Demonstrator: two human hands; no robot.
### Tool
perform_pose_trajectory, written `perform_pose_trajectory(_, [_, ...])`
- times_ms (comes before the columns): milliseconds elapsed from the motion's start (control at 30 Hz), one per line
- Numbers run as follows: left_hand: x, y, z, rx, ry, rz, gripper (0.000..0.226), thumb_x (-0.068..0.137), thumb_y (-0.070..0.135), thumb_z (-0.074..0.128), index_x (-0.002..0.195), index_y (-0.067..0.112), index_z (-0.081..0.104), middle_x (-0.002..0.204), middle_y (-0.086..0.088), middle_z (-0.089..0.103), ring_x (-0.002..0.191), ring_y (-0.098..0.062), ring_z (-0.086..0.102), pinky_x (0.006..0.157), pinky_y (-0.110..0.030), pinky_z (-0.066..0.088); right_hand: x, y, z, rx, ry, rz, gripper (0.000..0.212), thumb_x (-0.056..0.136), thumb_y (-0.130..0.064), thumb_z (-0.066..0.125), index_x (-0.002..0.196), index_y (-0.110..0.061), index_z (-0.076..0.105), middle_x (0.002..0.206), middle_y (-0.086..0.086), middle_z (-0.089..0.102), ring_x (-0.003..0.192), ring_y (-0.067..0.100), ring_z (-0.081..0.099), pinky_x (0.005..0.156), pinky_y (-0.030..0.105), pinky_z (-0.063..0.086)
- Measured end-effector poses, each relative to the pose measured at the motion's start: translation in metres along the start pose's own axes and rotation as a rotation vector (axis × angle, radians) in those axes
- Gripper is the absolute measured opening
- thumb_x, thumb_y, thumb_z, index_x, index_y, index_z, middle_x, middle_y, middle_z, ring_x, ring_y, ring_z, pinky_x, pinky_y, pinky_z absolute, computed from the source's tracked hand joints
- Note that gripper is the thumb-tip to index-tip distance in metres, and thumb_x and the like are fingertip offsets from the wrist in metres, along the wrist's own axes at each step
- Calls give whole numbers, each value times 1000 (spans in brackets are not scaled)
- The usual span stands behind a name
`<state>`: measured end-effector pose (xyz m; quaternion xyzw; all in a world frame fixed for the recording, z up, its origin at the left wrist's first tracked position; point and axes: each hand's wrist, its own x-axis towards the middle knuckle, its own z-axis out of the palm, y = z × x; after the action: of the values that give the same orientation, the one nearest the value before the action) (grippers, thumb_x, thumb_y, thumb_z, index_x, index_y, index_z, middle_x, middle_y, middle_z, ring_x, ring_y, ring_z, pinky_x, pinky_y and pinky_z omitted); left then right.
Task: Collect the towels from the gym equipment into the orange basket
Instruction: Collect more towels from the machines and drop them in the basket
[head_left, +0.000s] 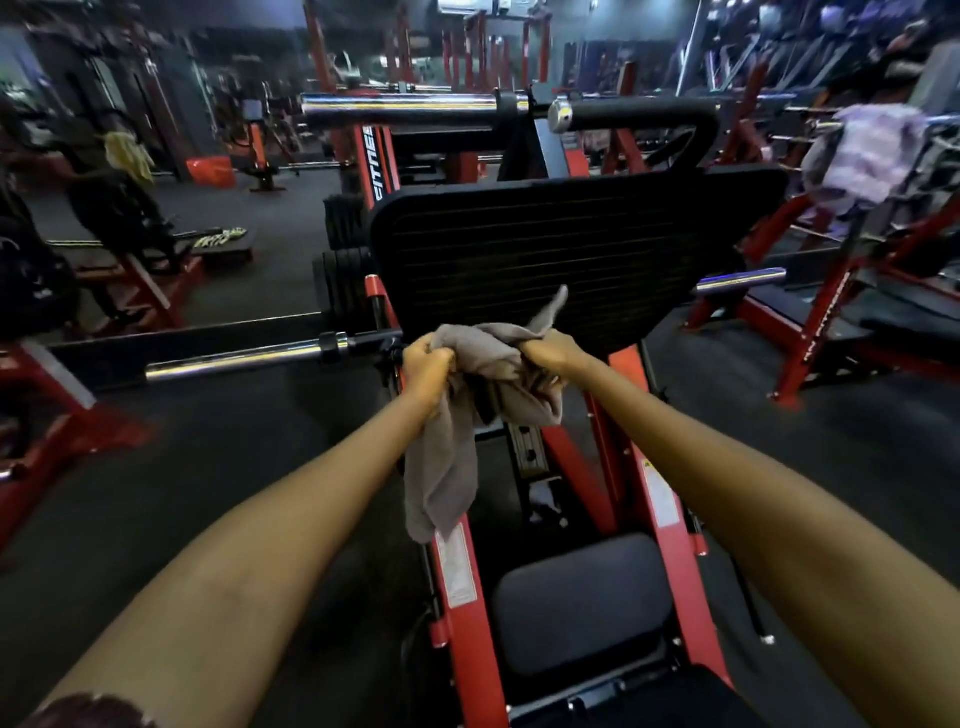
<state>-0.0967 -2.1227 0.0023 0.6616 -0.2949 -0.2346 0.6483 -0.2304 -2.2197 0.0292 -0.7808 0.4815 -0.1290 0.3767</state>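
Grey towel (483, 374): hanging bunched before the leg-press footplate (571, 260).
Hands: left hand (428, 364) and right hand (550, 353) are both clutching it.
Risk: trailing end may be snagging the red frame (457, 571).
Basket: orange basket (209, 171) is waiting far left.

Dim gym light, chrome glare, blurred, warped wide-angle edges.

Four towels: grey towel (467, 395), yellow towel (130, 156), lilac towel (867, 156), patterned towel (221, 238); one orange basket (210, 171).
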Motion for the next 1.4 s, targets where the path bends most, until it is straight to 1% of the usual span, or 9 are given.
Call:
perform_pose_trajectory(67, [-5, 3, -17, -165, 96, -84, 32, 68, -17, 36, 55, 11, 46, 56, -5, 42, 54, -16, 39, 51, -26, 29, -9, 1, 11, 184, 122, -83, 35, 89, -42, 54, 91, -9, 66, 78, 5, 62, 79, 22, 62, 63, 31, 46])
perform_pose_trajectory(267, [-37, 20, -77, -401, 80, -203, 44, 60, -14, 32, 31, 17, 44, 38, 4, 44, 54, -17, 41, 48, -22, 33, -56, -20, 72, 473, -217, -300, 60, 86, -18, 67, 139, -10, 39, 130, 1, 52, 118, 12, 51, 95, 23, 45])
perform_pose_trajectory(333, [-53, 27, -94, -520, 34, -242, 14, 44, -1, 38, 43, 13, 42, 50, -1, 45, 57, -18, 43, 50, -21, 36, -75, -28, 105, 544, -265, -294, 62, 84, -15, 69, 139, -9, 40, 132, 1, 53, 122, 13, 51, 101, 25, 45])
perform_pose_trajectory(533, [-94, 40, -154, -660, 69, -265, 18, 46, 9, 37, 31, 17, 41, 45, 0, 46, 59, -17, 41, 62, -26, 38, -137, -48, 206, 779, -418, -160, 48, 80, -12, 72, 124, -11, 54, 116, 6, 65, 109, 18, 61, 97, 33, 50])
perform_pose_trajectory(700, [-104, 12, -234, -490, 16, -247, 33, 87, 31, 53, 101, 5, 67, 97, -14, 68, 95, -27, 63, 88, -36, 51, -160, -96, 255, 883, -378, -90, 33, 70, 3, 74, 98, -12, 66, 99, 8, 70, 98, 26, 66, 86, 38, 56])
perform_pose_trajectory(867, [-138, -34, -326, -369, 102, -318, 61, 93, 58, 35, 96, 7, 67, 90, -13, 70, 85, -23, 67, 72, -34, 55, -172, -150, 298, 843, -592, -77, 33, 73, -3, 71, 105, -7, 65, 100, 11, 70, 97, 27, 66, 87, 42, 55])
perform_pose_trajectory(967, [-171, -58, -360, -509, 99, -332, 71, 90, 66, 29, 109, 7, 64, 99, -16, 70, 93, -25, 67, 83, -37, 55, -186, -178, 329, 816, -713, -78, 32, 74, -4, 72, 105, -5, 65, 96, 11, 70, 90, 25, 67, 81, 38, 56])
perform_pose_trajectory(1133, [-223, -84, -404, -238, 483, -273, 71, 76, 49, 69, 131, 7, 53, 128, -16, 60, 118, -27, 58, 103, -39, 45, -220, -210, 397, 712, -810, -80, 32, 72, -14, 78, 101, -4, 69, 96, 12, 71, 93, 26, 68, 88, 38, 55])
perform_pose_trajectory(1400, [-312, -110, -466, -71, 1130, -231, 35, 93, 14, 55, 124, -2, 54, 121, -18, 60, 114, -29, 57, 87, -28, 46, -312, -227, 476, 492, -1229, -169, 41, 82, -26, 71, 117, -6, 62, 101, 8, 68, 96, 19, 64, 87, 32, 53])
